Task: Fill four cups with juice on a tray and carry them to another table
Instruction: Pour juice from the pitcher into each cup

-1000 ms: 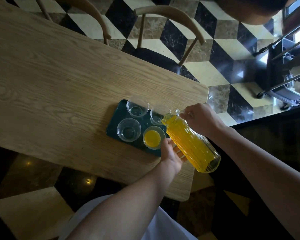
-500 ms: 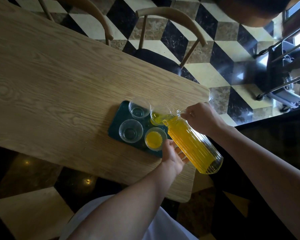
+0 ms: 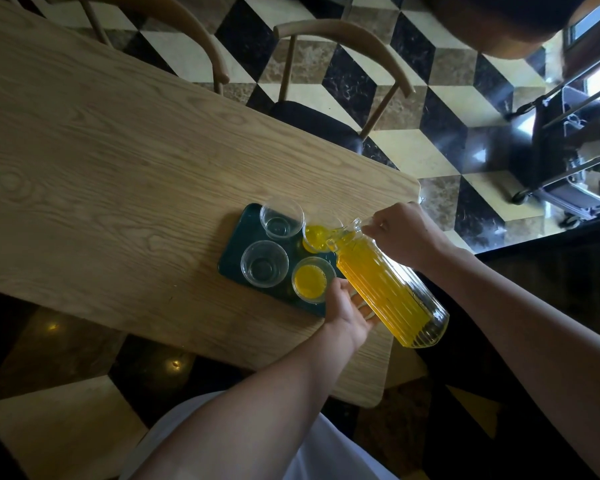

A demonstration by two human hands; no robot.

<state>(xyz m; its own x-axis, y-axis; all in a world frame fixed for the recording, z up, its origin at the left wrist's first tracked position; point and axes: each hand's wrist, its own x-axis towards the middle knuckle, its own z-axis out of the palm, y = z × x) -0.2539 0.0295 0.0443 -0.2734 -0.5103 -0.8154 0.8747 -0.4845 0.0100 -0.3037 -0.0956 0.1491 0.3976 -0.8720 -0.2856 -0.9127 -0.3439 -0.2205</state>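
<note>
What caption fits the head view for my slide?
Right hand tips the jug into the second cup; left hand supports it.

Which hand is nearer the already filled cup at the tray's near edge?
Left. The left hand sits right beside the filled cup; the right hand is farther off, gripping the jug neck.

Your view takes in a pale wood-grain bench (image 3: 125, 174) running from the far left toward the near right, its rounded corner at the right. Beyond its far edge stand two curved-back wooden chairs, one (image 3: 174, 32) at the far left, the other (image 3: 343, 64) to its right with a dark seat. Below lies a tiled floor (image 3: 440, 109) in a black, cream and brown cube pattern. At the far right, a wheeled metal cart (image 3: 568, 157) stands on the floor in bright window light.
</note>
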